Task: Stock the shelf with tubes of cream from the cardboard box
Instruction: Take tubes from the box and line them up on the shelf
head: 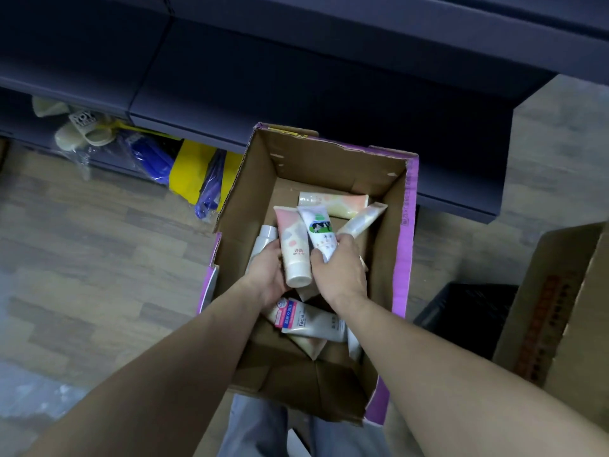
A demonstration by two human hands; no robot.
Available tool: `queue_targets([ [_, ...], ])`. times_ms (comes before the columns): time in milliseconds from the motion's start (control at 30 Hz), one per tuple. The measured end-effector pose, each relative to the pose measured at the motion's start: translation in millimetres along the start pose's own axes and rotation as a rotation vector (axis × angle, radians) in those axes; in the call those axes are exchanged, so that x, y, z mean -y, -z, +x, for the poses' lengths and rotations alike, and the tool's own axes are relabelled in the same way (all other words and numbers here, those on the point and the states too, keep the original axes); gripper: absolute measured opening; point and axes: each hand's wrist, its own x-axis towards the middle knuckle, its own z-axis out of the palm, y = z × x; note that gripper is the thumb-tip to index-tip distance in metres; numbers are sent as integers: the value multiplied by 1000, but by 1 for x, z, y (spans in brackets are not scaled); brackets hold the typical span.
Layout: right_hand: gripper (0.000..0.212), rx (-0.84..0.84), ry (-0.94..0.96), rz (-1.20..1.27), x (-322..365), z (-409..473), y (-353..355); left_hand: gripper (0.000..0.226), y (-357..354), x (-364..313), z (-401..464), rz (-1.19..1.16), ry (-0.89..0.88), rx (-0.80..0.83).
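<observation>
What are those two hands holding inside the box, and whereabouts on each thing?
Left hand: pink-and-white cream tube, gripped low, near its cap. Right hand: white tube with a cow picture, also by its lower end.

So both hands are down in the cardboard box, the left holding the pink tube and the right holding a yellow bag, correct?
Not quite. In the head view the right hand grips a white tube with a cow picture, not a yellow bag. The left hand does hold the pink tube, inside the cardboard box.
</observation>
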Motion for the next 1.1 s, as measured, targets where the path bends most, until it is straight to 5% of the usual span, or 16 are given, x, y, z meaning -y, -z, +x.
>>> queue_targets([
  [167,36,19,119,-14,2,-5,-2,54,11,-2,2,229,37,197],
  [400,43,-121,-48,78,-10,2,8,39,13,5,1,471,-197,-75],
  [567,46,-167,-96,111,-16,-2,21,49,17,2,-14,720,-396,-233],
  [867,46,-67,-77,227,16,-34,45,57,13,-12,-70,1028,-628,-257],
  [1100,41,-230,9,260,51,-73,68,59,12,-41,-115,1049,-865,-246],
])
